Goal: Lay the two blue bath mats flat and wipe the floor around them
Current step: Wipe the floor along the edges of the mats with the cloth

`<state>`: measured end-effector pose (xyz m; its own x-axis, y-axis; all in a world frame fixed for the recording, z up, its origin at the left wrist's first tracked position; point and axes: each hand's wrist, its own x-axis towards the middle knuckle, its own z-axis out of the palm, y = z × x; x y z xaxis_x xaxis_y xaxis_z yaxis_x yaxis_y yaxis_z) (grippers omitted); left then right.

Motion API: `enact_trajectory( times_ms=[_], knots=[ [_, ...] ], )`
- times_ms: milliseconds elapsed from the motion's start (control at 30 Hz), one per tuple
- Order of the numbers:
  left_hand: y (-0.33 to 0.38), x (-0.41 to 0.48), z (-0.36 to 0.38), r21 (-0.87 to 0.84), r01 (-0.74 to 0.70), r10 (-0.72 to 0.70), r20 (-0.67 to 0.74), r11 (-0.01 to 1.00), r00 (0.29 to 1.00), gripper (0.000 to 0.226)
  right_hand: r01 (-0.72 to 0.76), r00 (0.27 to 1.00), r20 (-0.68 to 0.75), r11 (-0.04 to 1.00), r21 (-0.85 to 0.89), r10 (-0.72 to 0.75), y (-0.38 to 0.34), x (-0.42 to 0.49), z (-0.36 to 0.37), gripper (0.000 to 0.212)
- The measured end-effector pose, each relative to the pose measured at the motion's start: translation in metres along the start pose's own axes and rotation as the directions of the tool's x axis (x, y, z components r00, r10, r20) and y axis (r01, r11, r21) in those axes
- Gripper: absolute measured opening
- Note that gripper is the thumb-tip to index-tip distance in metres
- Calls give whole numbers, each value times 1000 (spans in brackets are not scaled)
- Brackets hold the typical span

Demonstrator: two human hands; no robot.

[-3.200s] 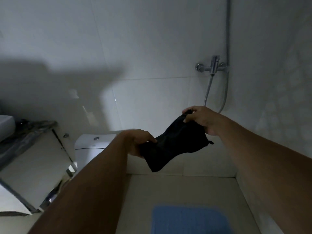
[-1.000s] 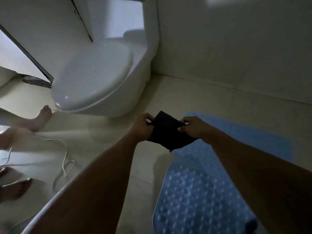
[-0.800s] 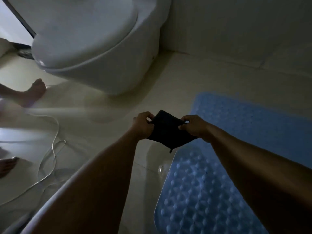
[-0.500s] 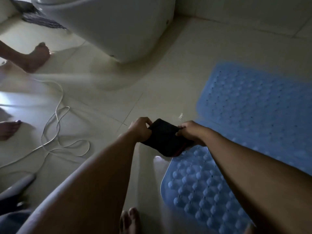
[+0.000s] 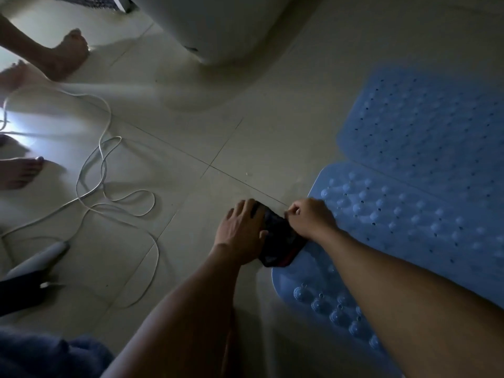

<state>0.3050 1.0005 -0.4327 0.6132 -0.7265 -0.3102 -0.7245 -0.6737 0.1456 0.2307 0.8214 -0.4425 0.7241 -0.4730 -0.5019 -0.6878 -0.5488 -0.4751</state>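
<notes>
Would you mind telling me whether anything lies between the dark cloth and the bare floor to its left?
Only the white cable loops on the floor farther left; the tiles beside the cloth look bare.

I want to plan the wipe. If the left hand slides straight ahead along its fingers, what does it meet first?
Probably nothing near: the left hand points over bare floor toward the toilet base, which looks like the first obstacle. Depth is unclear.

Left of the dark cloth (image 5: pixel 281 238) bare tile floor (image 5: pixel 191 186) lies open up to the looped white cable (image 5: pixel 109 170); the nearer blue mat (image 5: pixel 395 227) borders its right.
</notes>
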Motion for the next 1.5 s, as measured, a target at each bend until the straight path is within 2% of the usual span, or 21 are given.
enact_trajectory(
  times_ms=[67,100,200,333,533,800,900,1000,1067,1200,1333,1500],
  knots=[
    [12,-9,22,3,-64,63,36,998,997,75,1,975,-222,993,-115,-27,7,6,2,23],
    [18,-13,35,-16,-46,47,75,999,996,81,-14,951,-309,989,-145,-31,13,9,3,27],
    [28,-17,66,-50,35,-30,87,998,996,89,-99,897,-441,986,-135,30,32,17,5,49],
    [27,-5,78,-54,44,-43,25,998,999,87,-207,896,-428,964,-167,118,55,32,8,62],
    [25,6,82,-46,41,-41,0,998,999,82,-193,901,-429,947,-258,66,67,45,12,66],
    [32,32,68,-54,49,-50,-13,997,999,75,-192,884,-465,945,-264,50,64,42,10,62],
    [34,50,63,-55,49,-50,-16,997,999,74,-176,847,-531,957,-232,27,66,46,4,55],
    [39,66,59,-71,64,-66,-26,995,997,75,-100,782,-620,968,-229,-66,71,61,-13,43],
    [43,78,56,-85,89,-92,-33,992,995,75,-89,766,-636,965,-248,-92,76,76,-26,48],
    [52,106,49,-105,105,-111,-45,989,993,76,-131,799,-598,952,-276,-64,84,116,-56,62],
    [60,135,41,-124,117,-126,-64,985,990,76,-174,860,-510,937,-303,-5,95,140,-65,63],
    [67,167,33,-134,127,-137,-71,983,988,76,-160,826,-562,941,-298,-38,98,142,-60,59]
  ],
)
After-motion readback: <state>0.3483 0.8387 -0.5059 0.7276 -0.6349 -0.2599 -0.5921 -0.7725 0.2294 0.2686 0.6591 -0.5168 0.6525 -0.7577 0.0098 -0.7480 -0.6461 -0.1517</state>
